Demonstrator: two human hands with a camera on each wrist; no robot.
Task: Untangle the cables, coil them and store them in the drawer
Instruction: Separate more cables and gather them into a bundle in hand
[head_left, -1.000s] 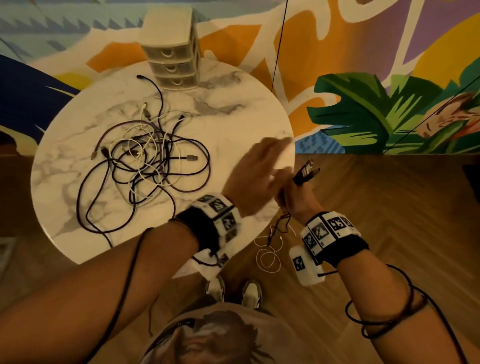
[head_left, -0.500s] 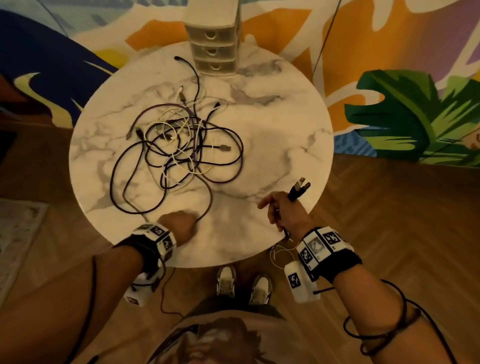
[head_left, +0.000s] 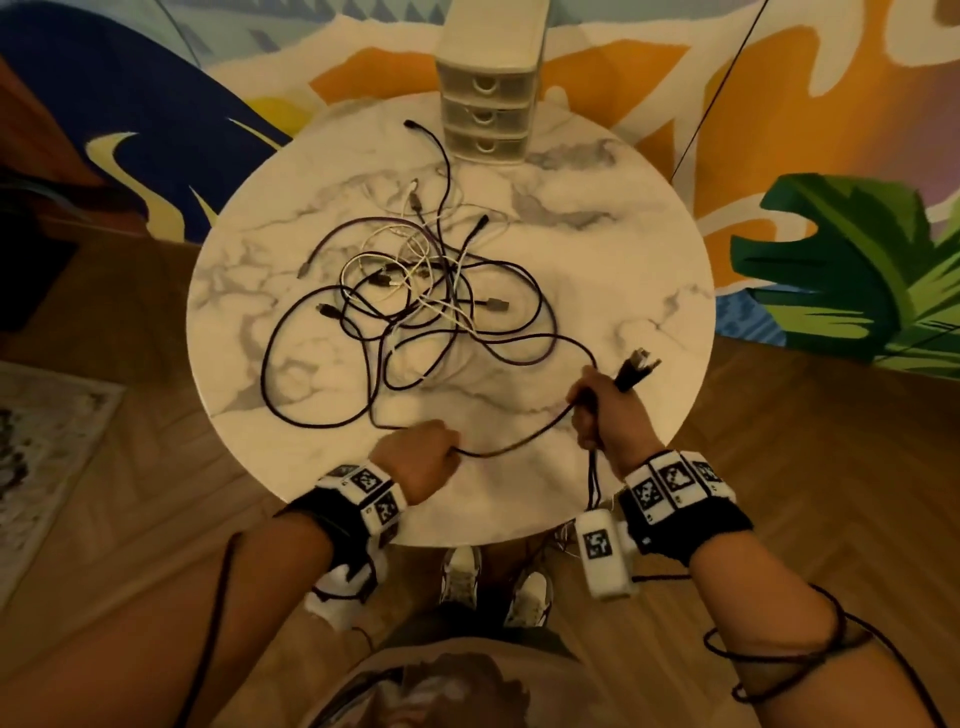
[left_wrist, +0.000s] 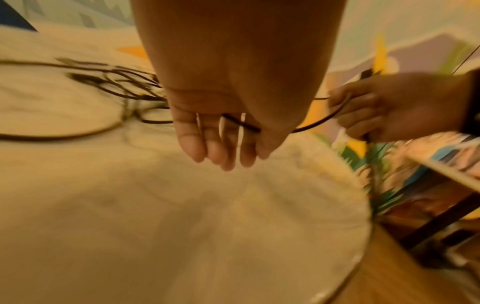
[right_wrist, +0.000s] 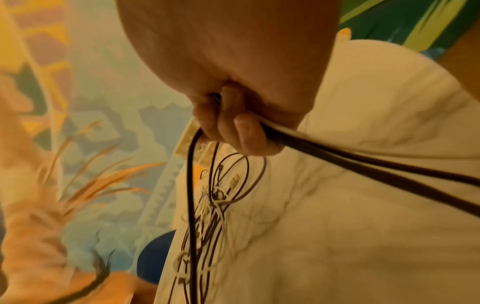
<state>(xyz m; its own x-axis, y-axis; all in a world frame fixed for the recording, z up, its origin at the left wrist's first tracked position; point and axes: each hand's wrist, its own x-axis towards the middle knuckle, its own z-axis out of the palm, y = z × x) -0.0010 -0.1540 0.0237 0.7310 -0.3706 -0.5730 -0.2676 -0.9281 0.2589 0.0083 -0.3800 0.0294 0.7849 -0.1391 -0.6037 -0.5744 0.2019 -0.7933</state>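
A tangle of dark and white cables lies in the middle of the round marble table. My left hand is closed round one dark cable near the front edge; in the left wrist view this dark cable runs between thumb and fingers. The cable sags across to my right hand, which grips a bundle of cable ends with the plugs sticking up. Loops hang below that fist, off the table's edge. The small three-drawer unit stands at the far edge, drawers closed.
A painted mural wall rises behind the table. Wooden floor surrounds it, with a rug at the left. My shoes show under the near edge. Bare marble lies to the right of the tangle and along the front.
My left hand left the right hand, dropped to the table front and took hold of a dark cable. A stretch of that cable now runs from it to the right hand.
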